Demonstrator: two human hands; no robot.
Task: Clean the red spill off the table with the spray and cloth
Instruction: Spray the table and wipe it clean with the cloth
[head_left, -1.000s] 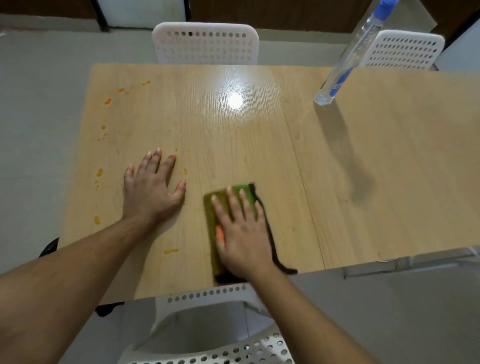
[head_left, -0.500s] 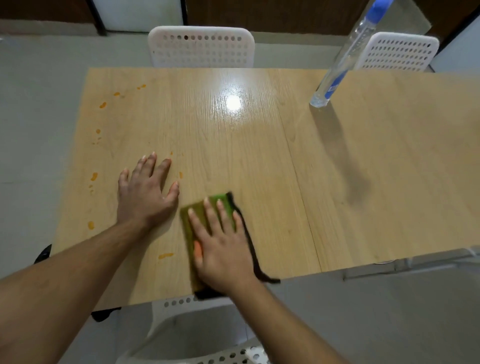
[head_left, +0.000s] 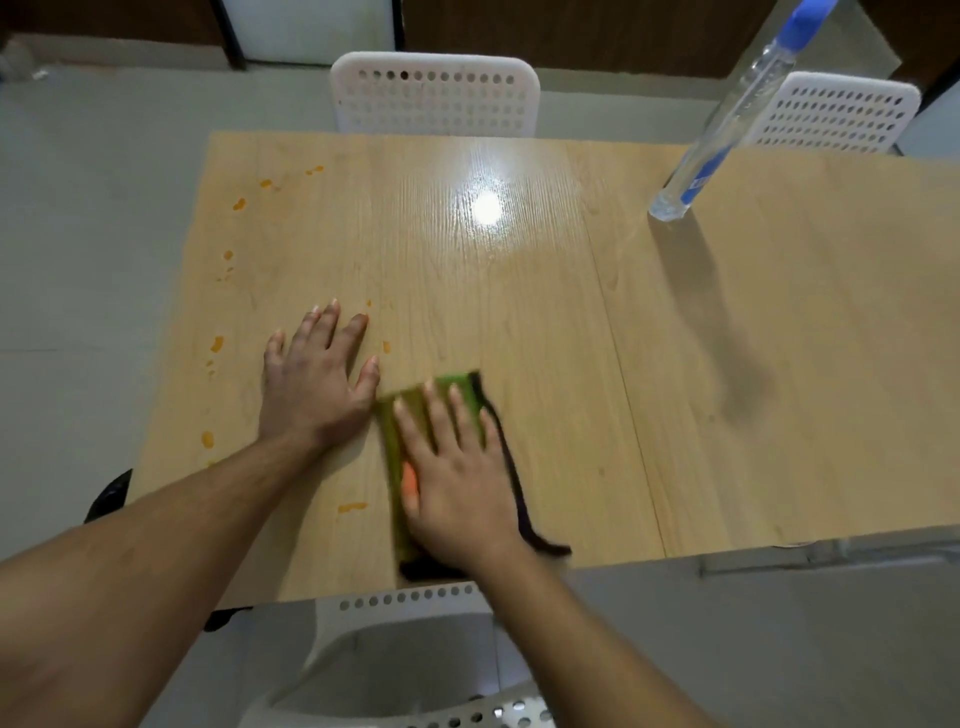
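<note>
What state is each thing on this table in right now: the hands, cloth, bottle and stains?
Left hand: flat on the light wooden table, fingers spread, holding nothing.
Right hand: pressing flat on the cloth.
Green cloth with black edging: folded, lying flat under the right hand.
Clear spray bottle with blue cap: upright, untouched.
Orange-red spill spots: not yet wiped, scattered along the left side.

Both forearms bare to the frame edge — no sleeves, rings or watch on left hand (head_left: 311, 384) or right hand (head_left: 457, 478).
</note>
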